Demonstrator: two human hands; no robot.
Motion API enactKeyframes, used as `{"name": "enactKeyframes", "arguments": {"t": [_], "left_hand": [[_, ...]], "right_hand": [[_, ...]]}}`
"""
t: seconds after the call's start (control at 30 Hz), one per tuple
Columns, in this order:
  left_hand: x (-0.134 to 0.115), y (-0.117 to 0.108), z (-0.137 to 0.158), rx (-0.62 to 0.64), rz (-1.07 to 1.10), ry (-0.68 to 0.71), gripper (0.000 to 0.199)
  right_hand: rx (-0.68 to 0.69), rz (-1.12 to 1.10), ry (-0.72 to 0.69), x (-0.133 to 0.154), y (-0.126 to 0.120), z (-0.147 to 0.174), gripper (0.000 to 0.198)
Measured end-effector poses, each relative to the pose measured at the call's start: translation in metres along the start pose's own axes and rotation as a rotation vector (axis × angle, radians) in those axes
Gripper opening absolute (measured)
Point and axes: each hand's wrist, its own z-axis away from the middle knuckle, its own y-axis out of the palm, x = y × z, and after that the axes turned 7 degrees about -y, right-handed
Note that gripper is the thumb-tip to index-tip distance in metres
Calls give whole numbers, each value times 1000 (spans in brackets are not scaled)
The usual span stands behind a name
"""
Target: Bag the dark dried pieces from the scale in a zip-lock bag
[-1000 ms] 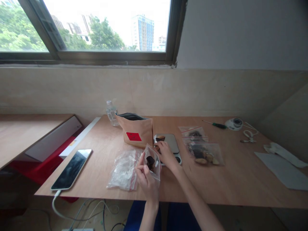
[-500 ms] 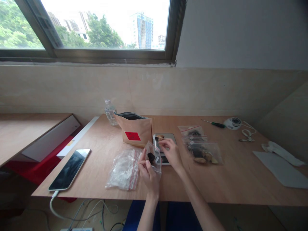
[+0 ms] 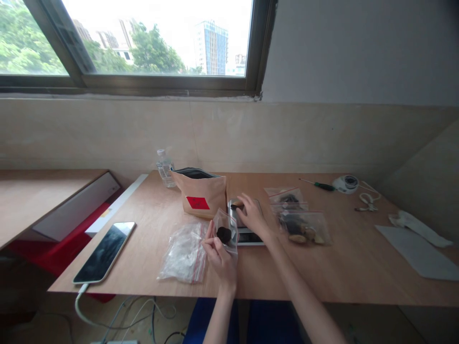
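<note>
Under the window, a wooden table (image 3: 358,267) carries all the things. On it, the left hand (image 3: 219,255) pinches a small clear bag (image 3: 226,228) by its left edge between thumb and fingers and holds it upright, its mouth turned up and a little to the right; one dark piece (image 3: 224,234) sits low inside it. The right hand (image 3: 253,215) is just behind and to the right of this bag, over the scale (image 3: 247,224), with fingers curled down on a small dark piece (image 3: 234,207) on the plate; whether the fingers already grip it I cannot tell. So the bag mouth lies to the left of the right hand and nearer to the person, very near, and the right hand is the nearer one to the scale. A flat pile of empty bags (image 3: 184,253) lies just left of the left hand. Behind the held bag stands a brown pouch (image 3: 201,198) with a red label, open at the top, and a water bottle (image 3: 165,168) behind it. Right of the scale lie filled bags (image 3: 303,227), well apart from both hands. A phone (image 3: 103,251) lies far left.
</note>
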Motion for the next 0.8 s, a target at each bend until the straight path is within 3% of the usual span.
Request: {"name": "enactKeyframes", "arguments": {"t": [0.1,0.27,0.5,0.67,0.8], "left_hand": [[1,-1,0,-8,-2,17,19],[-1,1,-4,0,0,22,18],[0,6,-4,6,1,16,16],[3,7,-4,-23,11,22,16],[5,5,-6,-44,18,31,16]], "right_hand": [[112,69,-26,-23,19,-11,33],[88,64,-3,-22,22,-10,15],[-117,-255,143,38,-13,-1,24],[13,-298,101,83,-34,-2,33],[-15,-259,110,86,-36,23,35]]}}
